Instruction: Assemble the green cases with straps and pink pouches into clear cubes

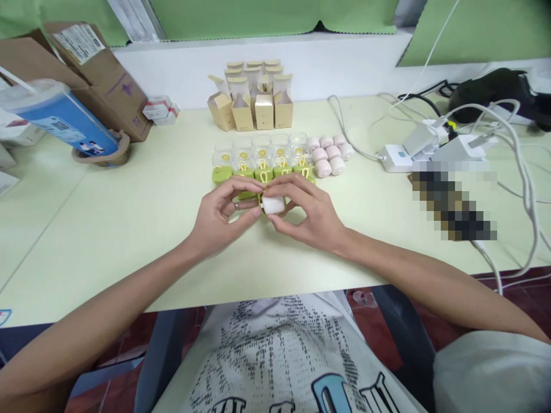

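Between both hands, above the near side of the rows of small items, is a small white rounded block [274, 205] with a green rim around it. My left hand [219, 215] closes its fingertips on the left edge of this piece. From the right, my right hand [310, 213] grips it with thumb and fingers. Just beyond my fingers stands a row of small green cases [264, 174] with looped straps, partly hidden by the hands. Clear plastic covers [262, 152] with yellow marks stand behind them. Several pale pink rounded pieces [333, 152] lie to their right.
Open small cardboard boxes [258, 110] stand at the back by the wall. At left are a blue cup [81, 123] in a holder and a large carton [107, 86]. White chargers [430, 146], cables and a blurred-out dark object [451, 206] occupy the right.
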Available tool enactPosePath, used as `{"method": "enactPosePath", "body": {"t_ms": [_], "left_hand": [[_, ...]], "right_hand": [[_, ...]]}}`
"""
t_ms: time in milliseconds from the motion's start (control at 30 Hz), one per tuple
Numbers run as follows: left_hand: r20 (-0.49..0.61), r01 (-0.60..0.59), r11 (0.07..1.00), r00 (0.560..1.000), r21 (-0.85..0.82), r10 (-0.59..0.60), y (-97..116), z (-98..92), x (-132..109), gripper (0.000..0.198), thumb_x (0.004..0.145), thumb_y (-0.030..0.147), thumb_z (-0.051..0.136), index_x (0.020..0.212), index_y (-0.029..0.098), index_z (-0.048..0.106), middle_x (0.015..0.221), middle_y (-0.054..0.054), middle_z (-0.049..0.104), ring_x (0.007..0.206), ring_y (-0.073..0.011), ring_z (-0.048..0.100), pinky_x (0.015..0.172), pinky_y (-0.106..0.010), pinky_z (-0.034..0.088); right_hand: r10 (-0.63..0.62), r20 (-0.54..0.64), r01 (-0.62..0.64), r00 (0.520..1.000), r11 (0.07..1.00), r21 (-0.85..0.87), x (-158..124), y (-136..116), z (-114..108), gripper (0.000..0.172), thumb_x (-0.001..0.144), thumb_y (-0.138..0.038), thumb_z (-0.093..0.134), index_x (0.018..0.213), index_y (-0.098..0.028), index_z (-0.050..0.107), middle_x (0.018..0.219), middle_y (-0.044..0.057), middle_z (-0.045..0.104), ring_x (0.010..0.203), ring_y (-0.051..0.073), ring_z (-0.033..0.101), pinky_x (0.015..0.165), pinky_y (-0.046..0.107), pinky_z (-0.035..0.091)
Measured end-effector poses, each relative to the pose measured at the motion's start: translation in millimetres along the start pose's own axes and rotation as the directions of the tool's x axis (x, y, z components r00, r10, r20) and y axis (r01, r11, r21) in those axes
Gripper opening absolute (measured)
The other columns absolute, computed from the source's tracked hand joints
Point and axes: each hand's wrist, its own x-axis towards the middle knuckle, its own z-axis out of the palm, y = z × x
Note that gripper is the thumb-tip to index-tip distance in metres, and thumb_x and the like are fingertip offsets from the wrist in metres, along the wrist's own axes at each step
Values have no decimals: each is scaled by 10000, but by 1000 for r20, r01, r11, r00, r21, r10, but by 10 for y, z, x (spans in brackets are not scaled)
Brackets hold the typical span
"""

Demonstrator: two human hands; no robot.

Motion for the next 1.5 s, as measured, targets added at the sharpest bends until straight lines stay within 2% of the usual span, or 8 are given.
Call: {"method": "enactPosePath", "body": {"t_ms": [133, 433, 667, 867, 1100, 1333, 1433, 1500], "left_hand": [[-24, -74, 993, 997, 96, 76, 15, 39, -65, 318, 920, 240, 891, 1219, 273, 788, 1303, -89, 764, 1216, -226, 769, 951, -356, 734], [-113, -209, 957, 966, 202, 234, 6, 120, -125, 506, 831, 125, 902, 1277, 300, 739, 1276, -44, 819, 1194, -221, 815, 844, -284, 739], [-115, -289, 876, 927, 387, 356, 24, 162, -125, 300, 853, 95, 831, 1097, 248, 747, 1156, -23, 872, 1067, -210, 864, 790, -298, 742], [-104, -286, 864, 928, 414, 357, 65, 168, -108, 231, 876, 129, 821, 1065, 230, 733, 1128, -31, 878, 1044, -213, 871, 768, -288, 747], [0, -253, 919, 964, 303, 266, 14, 60, -85, 261, 972, 222, 802, 1222, 239, 729, 1307, -88, 831, 1200, -231, 828, 920, -349, 759], [-51, -141, 953, 986, 269, 161, -52, 13, 2, 410, 1051, 455, 787, 1416, 284, 717, 1318, -91, 791, 1222, -237, 796, 1057, -429, 722], [25, -184, 927, 982, 328, 186, -20, -10, 7, 331, 1108, 428, 698, 1420, 328, 741, 1403, -95, 737, 1329, -258, 741, 1109, -491, 691], [28, -265, 895, 962, 359, 273, 12, -26, -2, 195, 1113, 375, 680, 1262, 319, 793, 1392, -78, 730, 1358, -265, 722, 1138, -523, 665]], "right_hand": [[-52, -13, 51, 999, 997, -53, 1, -22, 8, 321, 1050, -254, 713, 1370, -287, 712, 1298, 117, 711, 1237, 274, 717, 1048, 528, 693], [-92, -33, 86, 995, 985, -151, 0, -60, 37, 206, 1055, -311, 730, 1261, -301, 730, 1267, 96, 712, 1187, 272, 717, 999, 499, 684], [-175, -62, 162, 983, 971, -175, 21, -54, 56, 221, 999, -213, 743, 1204, -255, 672, 1163, 68, 672, 1067, 228, 696, 869, 416, 684], [-185, -79, 170, 979, 971, -168, 12, -31, 67, 238, 1005, -235, 750, 1226, -254, 662, 1161, 68, 658, 1074, 231, 692, 859, 415, 679], [-167, -71, 152, 983, 971, -184, 1, 27, 36, 235, 1076, -308, 739, 1304, -265, 699, 1223, 87, 695, 1133, 244, 726, 956, 463, 682], [-88, 10, 88, 996, 990, -112, 9, 45, 13, 501, 1056, -246, 753, 1528, -290, 592, 1402, 100, 713, 1340, 281, 693, 1122, 490, 642], [-7, -26, 5, 1000, 998, -68, 16, 73, -3, 470, 1045, -260, 746, 1486, -288, 586, 1390, 83, 738, 1245, 261, 732, 1020, 445, 671], [58, -73, -61, 996, 997, -46, 27, 103, -33, 494, 1006, -306, 774, 1458, -278, 575, 1386, 88, 733, 1176, 255, 743, 907, 412, 682]]}}
